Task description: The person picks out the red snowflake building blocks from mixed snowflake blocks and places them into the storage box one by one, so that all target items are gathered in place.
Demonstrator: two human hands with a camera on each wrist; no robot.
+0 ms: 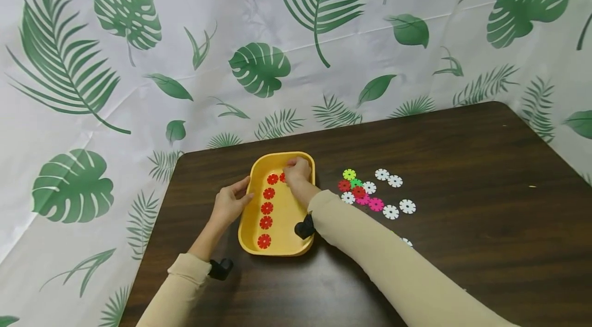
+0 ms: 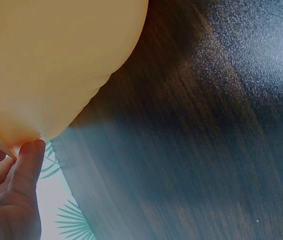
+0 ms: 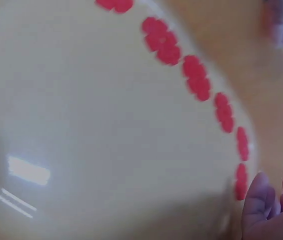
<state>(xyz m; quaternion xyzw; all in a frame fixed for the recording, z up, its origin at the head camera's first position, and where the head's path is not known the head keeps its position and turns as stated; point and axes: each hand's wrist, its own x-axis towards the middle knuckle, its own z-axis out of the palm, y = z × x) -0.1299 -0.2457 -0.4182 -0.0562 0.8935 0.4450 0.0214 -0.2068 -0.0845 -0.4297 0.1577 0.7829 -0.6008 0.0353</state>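
Observation:
A yellow plastic tray (image 1: 287,229) stands on the table with several red notched snowflake discs (image 1: 266,208) set in a row along its left side, turning at the far end. My left hand (image 1: 229,203) grips the tray's left rim, thumb inside and fingers outside; the left wrist view shows this pinch on the tray wall (image 2: 56,60). Inside the far end is my right hand (image 1: 298,170), fingers curled, fingertips right at the last red disc (image 3: 240,181) and partly covering it in the head view. I cannot tell if the fingers pinch a disc.
Right of the tray lie loose snowflake discs: white (image 1: 390,212), pink (image 1: 376,204), red (image 1: 358,192), green (image 1: 356,183) and yellow-green (image 1: 349,174), some overlapping. The dark wooden table (image 1: 462,173) ends at a leaf-patterned curtain (image 1: 194,23). A black wrist device (image 1: 304,226) overlaps the tray's right rim.

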